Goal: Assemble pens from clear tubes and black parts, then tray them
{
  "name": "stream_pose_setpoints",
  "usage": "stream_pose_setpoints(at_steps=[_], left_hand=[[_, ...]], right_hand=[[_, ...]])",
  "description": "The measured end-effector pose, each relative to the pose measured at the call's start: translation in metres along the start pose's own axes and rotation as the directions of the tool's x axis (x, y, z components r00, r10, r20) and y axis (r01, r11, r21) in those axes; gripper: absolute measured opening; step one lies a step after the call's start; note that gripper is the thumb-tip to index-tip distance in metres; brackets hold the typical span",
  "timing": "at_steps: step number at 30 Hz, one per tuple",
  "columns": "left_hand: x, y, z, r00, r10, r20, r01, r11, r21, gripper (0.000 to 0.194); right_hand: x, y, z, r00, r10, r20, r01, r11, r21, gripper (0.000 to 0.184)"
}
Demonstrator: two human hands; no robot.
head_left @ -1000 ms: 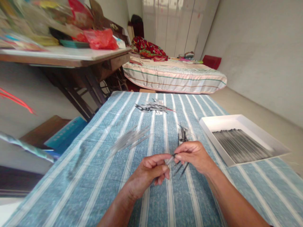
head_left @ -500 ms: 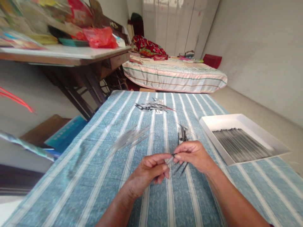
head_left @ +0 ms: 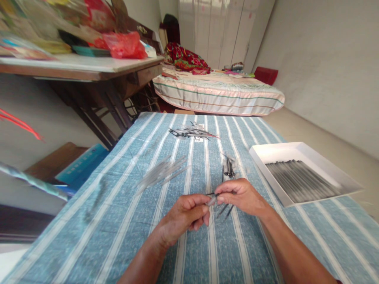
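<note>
My left hand (head_left: 189, 213) is closed in a pinch on a small clear plastic sleeve (head_left: 211, 201), low over the striped cloth. Just to its right, my right hand (head_left: 238, 194) pinches a thin black stick (head_left: 210, 193), whose end points left past my left fingertips. The fingertips of both hands nearly meet, and whether the stick sits inside the sleeve is too small to tell. Beyond my right hand lies a heap of black thin pieces (head_left: 229, 167) on clear plastic. More dark sticks (head_left: 229, 212) show beneath that hand. Several clear sleeves (head_left: 163, 172) lie left of centre.
A white box (head_left: 274, 177) at the right holds a row of dark, sleeved sticks (head_left: 299, 181). Farther back on the striped cloth (head_left: 124, 221) is another pile of black pieces (head_left: 192, 132). A cluttered side table (head_left: 124, 65) stands left, a bed (head_left: 219, 94) behind.
The black stick now shows more plainly, reaching left from my right fingertips. My left hand has drawn slightly left, and the clear sleeve between the hands is easier to see.
</note>
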State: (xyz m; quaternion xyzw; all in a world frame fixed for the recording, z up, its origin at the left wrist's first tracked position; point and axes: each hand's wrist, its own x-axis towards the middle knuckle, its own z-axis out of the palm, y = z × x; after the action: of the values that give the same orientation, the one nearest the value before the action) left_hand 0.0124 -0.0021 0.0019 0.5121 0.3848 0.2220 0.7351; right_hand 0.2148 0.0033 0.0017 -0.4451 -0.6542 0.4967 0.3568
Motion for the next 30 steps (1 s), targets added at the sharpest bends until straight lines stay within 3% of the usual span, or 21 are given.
stream_pose_setpoints(at_steps=[7,15,22,26,30], left_hand=[[-0.0016,0.0027,-0.0011,0.999,-0.017,0.038,0.013,0.996,0.09,0.021],[0.0003,0.0011,0.0046,0.997,-0.011,-0.08,0.021,0.993,0.119,0.019],[-0.0014,0.0046,0.0063,0.997,-0.006,-0.082,0.015,0.994,0.112,0.019],[-0.0013,0.0047,0.0067,0.996,-0.007,-0.085,0.018,0.992,0.122,0.021],[-0.0009,0.0035,0.0066,0.996,-0.006,-0.092,0.016,0.993,0.116,0.022]], right_hand=[[-0.0007,-0.0027,-0.0023,0.995,-0.007,0.101,0.013,0.998,-0.065,0.023],[0.0018,0.0005,-0.0016,0.994,0.013,0.105,0.009,0.977,-0.213,0.039],[0.0001,-0.0009,0.0022,0.997,0.0,0.072,0.009,0.992,-0.122,0.026],[0.0008,-0.0003,0.0041,0.997,0.015,0.075,0.001,0.978,-0.209,0.045],[0.0008,-0.0005,0.002,0.998,0.04,0.058,-0.033,0.993,-0.117,0.029]])
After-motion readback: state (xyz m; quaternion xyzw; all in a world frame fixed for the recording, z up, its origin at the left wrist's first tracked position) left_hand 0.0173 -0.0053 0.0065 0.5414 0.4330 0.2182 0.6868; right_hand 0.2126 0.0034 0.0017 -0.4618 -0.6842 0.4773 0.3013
